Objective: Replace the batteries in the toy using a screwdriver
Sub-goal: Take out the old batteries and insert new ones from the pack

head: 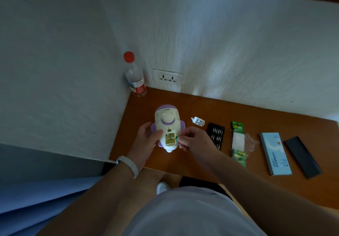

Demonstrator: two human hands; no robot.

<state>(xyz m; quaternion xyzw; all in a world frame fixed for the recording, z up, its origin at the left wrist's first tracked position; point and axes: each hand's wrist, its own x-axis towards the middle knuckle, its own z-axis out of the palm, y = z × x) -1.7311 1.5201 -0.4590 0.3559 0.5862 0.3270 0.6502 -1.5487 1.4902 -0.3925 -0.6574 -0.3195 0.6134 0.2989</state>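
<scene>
Forearms enter from the lower edge, the left one bearing a white wristband (128, 165). Left hand (146, 139): fingers curled round the flank of the toy (166, 120), thumb laid over its shell. The toy, a white-and-purple moulded figure, lies compartment side up on the table (201, 105). Right hand (194, 140): thumb and forefinger pinch a green-tipped battery (176, 137) at the right edge of the open battery compartment (169, 139). In the dim light it cannot be told whether the cell is seated.

The toy appears to be a hollow plastic shell, so probably light and stiff. It is smooth and rounded enough to roll, and is best held by its flanks beside the compartment. The battery is small and slick, and a pinch near its end suits it.

Just beyond the right fingers lies a small white cover (198, 121). Farther right of them come a black bit tray (215, 135), a battery pack (238, 144), a blue box (275, 153) and a black lid (302, 157). Beyond the left fingers a bottle (135, 78) stands against the wall.
</scene>
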